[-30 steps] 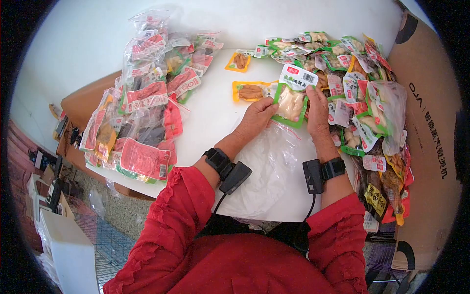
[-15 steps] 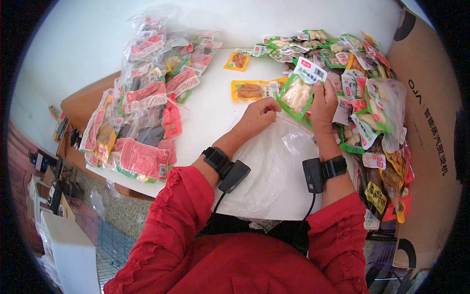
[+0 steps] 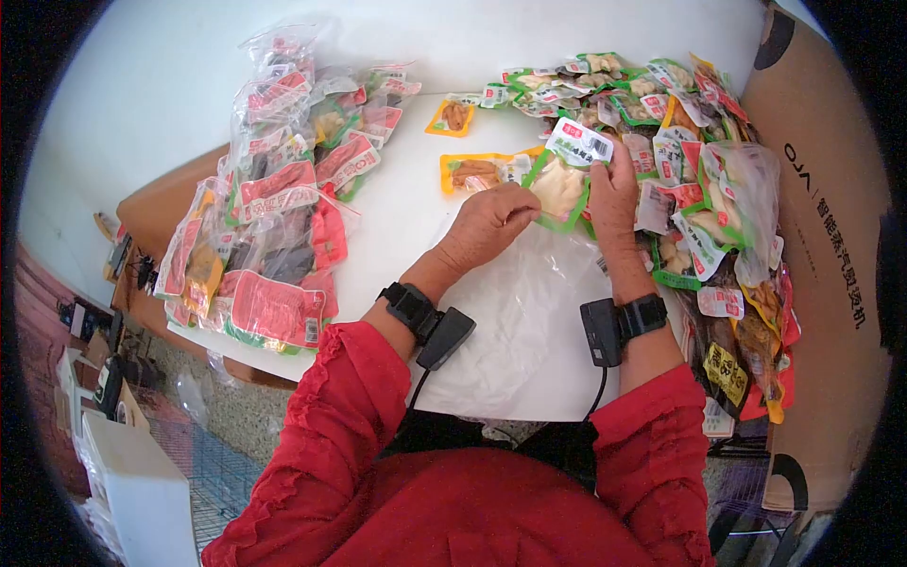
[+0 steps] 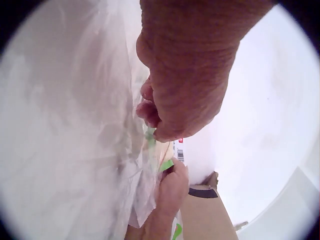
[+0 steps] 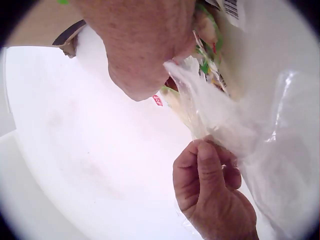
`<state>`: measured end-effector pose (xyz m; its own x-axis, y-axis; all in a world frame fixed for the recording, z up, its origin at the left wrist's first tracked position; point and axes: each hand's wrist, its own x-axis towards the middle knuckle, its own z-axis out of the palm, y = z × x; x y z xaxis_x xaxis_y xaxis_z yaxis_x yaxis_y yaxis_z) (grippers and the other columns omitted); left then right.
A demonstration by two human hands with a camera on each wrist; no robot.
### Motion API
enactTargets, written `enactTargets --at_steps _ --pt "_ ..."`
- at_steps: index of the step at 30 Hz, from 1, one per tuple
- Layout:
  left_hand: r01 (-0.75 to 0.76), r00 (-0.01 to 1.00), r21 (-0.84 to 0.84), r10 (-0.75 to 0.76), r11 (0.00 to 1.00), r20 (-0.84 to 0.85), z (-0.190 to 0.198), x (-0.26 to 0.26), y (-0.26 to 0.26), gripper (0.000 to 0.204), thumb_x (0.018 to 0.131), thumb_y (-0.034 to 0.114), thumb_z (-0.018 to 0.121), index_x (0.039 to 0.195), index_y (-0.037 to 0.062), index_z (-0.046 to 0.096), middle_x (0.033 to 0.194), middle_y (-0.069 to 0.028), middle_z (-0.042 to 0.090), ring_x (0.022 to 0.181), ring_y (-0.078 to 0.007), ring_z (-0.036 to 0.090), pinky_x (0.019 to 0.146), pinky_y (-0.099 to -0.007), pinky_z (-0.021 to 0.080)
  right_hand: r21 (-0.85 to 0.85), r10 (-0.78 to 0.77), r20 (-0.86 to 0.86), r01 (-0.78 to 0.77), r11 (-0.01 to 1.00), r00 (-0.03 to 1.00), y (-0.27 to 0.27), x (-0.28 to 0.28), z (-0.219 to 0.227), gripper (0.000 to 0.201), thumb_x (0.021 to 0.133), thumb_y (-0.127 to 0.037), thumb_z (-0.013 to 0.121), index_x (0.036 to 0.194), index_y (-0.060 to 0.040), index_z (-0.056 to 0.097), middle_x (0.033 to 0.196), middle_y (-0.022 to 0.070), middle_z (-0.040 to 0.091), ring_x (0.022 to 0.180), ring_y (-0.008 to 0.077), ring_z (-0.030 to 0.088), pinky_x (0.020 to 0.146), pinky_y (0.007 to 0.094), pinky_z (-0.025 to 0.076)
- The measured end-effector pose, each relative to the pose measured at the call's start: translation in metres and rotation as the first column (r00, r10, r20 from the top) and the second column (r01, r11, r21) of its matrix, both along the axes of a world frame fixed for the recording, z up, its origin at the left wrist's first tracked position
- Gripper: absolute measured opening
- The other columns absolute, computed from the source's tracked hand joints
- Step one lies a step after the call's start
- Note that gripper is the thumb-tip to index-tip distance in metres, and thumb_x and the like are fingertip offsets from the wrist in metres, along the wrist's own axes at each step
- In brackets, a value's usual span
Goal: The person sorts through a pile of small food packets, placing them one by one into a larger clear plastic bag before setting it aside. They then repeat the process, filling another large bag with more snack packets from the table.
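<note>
My right hand (image 3: 614,194) holds a green-edged food packet (image 3: 559,187) with pale contents and a white, red-marked label, its fingers along the packet's right side. At the packet's lower left, my left hand (image 3: 487,227) pinches the edge of a clear plastic bag (image 3: 515,317). Thumb and fingertips of the left hand (image 5: 215,192) meet on the bag's edge in the right wrist view. Loose film of the bag (image 5: 220,115) stretches up from there towards the right hand (image 5: 140,50). Part of the packet is hidden behind the left fingers.
Two yellow-edged packets (image 3: 472,174) (image 3: 451,117) lie on the white table (image 3: 397,217) beyond the hands. Filled clear bags (image 3: 279,203) are heaped at the left. Many loose packets (image 3: 661,180) pile up at the right, beside a tall cardboard box (image 3: 822,283).
My left hand has left the packet and taken the bag's edge, moving slightly right again since half a second ago. The packet, in my right hand, tilted right and swung partly back.
</note>
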<state>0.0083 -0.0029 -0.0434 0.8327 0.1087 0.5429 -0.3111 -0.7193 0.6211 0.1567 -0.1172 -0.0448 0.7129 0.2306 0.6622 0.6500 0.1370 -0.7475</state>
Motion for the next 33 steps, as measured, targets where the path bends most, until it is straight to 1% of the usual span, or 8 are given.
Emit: enactTargets --at_steps 4,7,13,16,23,25,29,33 --pt "-0.102 0.995 0.095 0.099 0.990 0.033 0.008 -0.004 -0.003 0.007 0.078 0.011 0.055 0.082 0.0066 0.055 0.075 -0.0085 0.054 0.072 -0.0264 0.055 0.062 -0.0333 0.043 -0.033 0.142 -0.054 -0.144 0.989 0.988 0.002 -0.003 -0.002 0.036 0.072 0.000 0.039 0.108 -0.0016 0.048 0.099 0.0141 0.056 0.092 0.0231 0.056 0.079 0.0313 0.043" --pt "-0.111 0.992 0.110 0.103 0.988 0.074 0.004 -0.002 -0.001 0.006 0.077 0.011 0.055 0.082 0.0082 0.055 0.075 -0.0081 0.053 0.072 -0.0263 0.055 0.062 -0.0338 0.043 -0.194 0.395 -0.361 -0.482 0.854 0.845 -0.006 -0.017 0.010 0.041 0.075 0.001 0.041 0.115 -0.0047 0.046 0.083 0.0026 0.055 0.053 0.0038 0.044 0.046 0.0162 0.036" --pt "-0.156 0.979 0.117 0.138 0.981 0.151 0.004 -0.002 0.000 0.006 0.076 0.012 0.057 0.080 0.0088 0.054 0.074 -0.0074 0.054 0.072 -0.0260 0.055 0.061 -0.0341 0.043 -0.139 0.514 -0.521 -0.662 0.737 0.682 -0.006 -0.017 0.000 0.037 0.074 -0.005 0.042 0.111 -0.0065 0.049 0.075 0.0026 0.053 0.058 0.0061 0.047 0.051 0.0201 0.039" --pt "-0.182 0.973 0.118 0.162 0.976 0.163 0.003 -0.001 0.001 0.007 0.075 0.013 0.058 0.079 0.0085 0.054 0.073 -0.0073 0.053 0.071 -0.0257 0.055 0.060 -0.0339 0.043 -0.014 0.522 -0.611 -0.668 0.744 0.595 -0.008 -0.024 0.010 0.036 0.076 -0.006 0.042 0.112 -0.0064 0.048 0.078 0.0019 0.052 0.058 0.0063 0.047 0.051 0.0200 0.039" --pt "-0.234 0.957 0.073 0.217 0.970 0.191 0.005 0.000 0.001 0.010 0.074 0.014 0.060 0.078 0.0079 0.054 0.071 -0.0069 0.052 0.067 -0.0242 0.053 0.059 -0.0334 0.042 0.070 0.455 -0.632 -0.539 0.839 0.627 -0.007 -0.033 0.023 0.034 0.077 -0.007 0.042 0.111 -0.0063 0.048 0.076 -0.0006 0.050 0.057 0.0058 0.045 0.049 0.0203 0.041" --pt "-0.247 0.954 0.059 0.232 0.967 0.188 0.006 0.001 0.000 0.011 0.073 0.014 0.061 0.078 0.0070 0.053 0.072 -0.0068 0.052 0.066 -0.0238 0.053 0.059 -0.0328 0.042 -0.083 0.513 -0.688 -0.758 0.647 0.513 -0.013 -0.028 0.021 0.034 0.078 -0.008 0.043 0.111 -0.0074 0.048 0.069 -0.0038 0.045 0.054 0.0051 0.041 0.047 0.0205 0.042" --pt "-0.227 0.954 0.083 0.204 0.970 0.220 0.008 0.001 -0.001 0.012 0.072 0.010 0.064 0.078 0.0039 0.055 0.071 -0.0060 0.052 0.062 -0.0185 0.052 0.058 -0.0280 0.043 -0.143 0.524 -0.736 -0.855 0.499 0.429 -0.013 -0.036 0.018 0.035 0.077 -0.010 0.045 0.113 -0.0074 0.047 0.061 -0.0058 0.037 0.048 0.0053 0.036 0.046 0.0200 0.040" --pt "-0.168 0.974 -0.006 0.167 0.986 0.150 0.013 0.004 -0.003 0.011 0.071 0.010 0.065 0.074 0.0031 0.056 0.065 -0.0061 0.051 0.058 -0.0185 0.049 0.056 -0.0281 0.039 -0.274 0.517 -0.753 -0.908 0.316 0.407 -0.023 -0.037 0.024 0.027 0.077 -0.013 0.048 0.102 -0.0070 0.055 0.062 -0.0032 0.048 0.049 0.0061 0.043 0.045 0.0201 0.040"
